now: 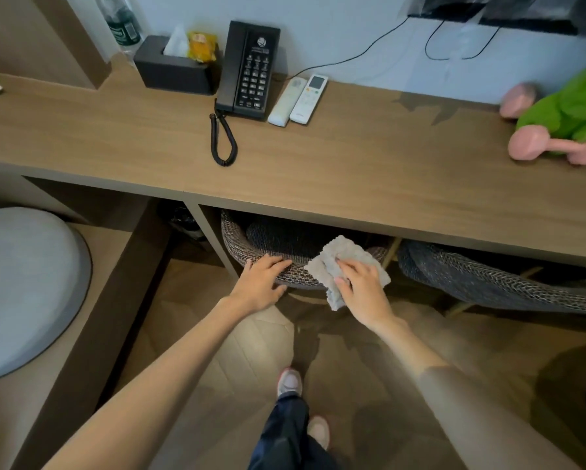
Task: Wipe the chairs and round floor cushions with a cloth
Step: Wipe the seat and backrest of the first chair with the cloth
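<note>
A woven chair (240, 245) is tucked under the wooden desk, only its curved backrest and part of the dark seat showing. My left hand (262, 283) grips the top of that backrest. My right hand (361, 286) presses a grey cloth (339, 256) against the backrest rim just to the right of it. A second woven chair (488, 279) stands under the desk further right. A round grey floor cushion (24, 286) lies on a raised wooden platform at the left.
The desk (352, 171) overhangs both chairs. On it are a black phone (249, 69), two white remotes (298, 100), a tissue box (174, 69), pink dumbbells (552, 147) and a green cloth item (573, 106). My feet stand on wood floor (217, 351).
</note>
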Demonstrator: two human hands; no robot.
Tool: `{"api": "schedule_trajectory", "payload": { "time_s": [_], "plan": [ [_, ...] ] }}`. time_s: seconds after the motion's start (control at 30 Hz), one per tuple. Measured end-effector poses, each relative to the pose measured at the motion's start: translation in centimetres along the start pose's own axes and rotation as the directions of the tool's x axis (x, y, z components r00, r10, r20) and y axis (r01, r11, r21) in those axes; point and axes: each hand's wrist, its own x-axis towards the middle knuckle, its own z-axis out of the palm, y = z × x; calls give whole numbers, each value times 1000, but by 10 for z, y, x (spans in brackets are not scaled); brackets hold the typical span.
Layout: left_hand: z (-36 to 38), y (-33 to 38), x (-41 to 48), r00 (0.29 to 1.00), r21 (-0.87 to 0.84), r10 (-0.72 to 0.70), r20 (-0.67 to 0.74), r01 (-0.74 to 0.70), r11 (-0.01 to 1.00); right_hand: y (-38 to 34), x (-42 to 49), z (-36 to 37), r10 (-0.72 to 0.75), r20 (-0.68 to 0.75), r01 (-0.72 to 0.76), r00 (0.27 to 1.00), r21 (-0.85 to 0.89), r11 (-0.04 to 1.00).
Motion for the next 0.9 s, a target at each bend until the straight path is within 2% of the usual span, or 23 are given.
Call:
{"api": "schedule_trajectory", "payload": {
  "time_s": [0.17, 0.27, 0.47, 0.57, 0.7, 0.9],
  "plan": [
    [7, -15, 18, 998, 279, 54, 22, -58, 959, 18, 14, 11, -44, 159, 59, 986, -92, 994],
    [7, -24, 31, 996, 380, 86, 22, -88, 921, 15, 27, 18, -58, 154, 78, 986, -127, 989],
    [8, -41, 53, 982, 420, 179, 51, -184, 889, 4, 41, 26, -78, 49, 89, 996, -302, 949],
    [11, -46, 60, 972, 435, 226, 61, -230, 871, 3, 48, 25, -113, 51, 124, 992, -359, 925],
    [12, -48, 62, 968, 461, 248, 49, -242, 854, 3, 51, 24, -186, 17, 180, 982, -343, 922],
    [10, -41, 53, 958, 519, 273, 91, -279, 808, -4, 44, 19, -218, 49, 221, 975, -365, 904]
  ]
}}
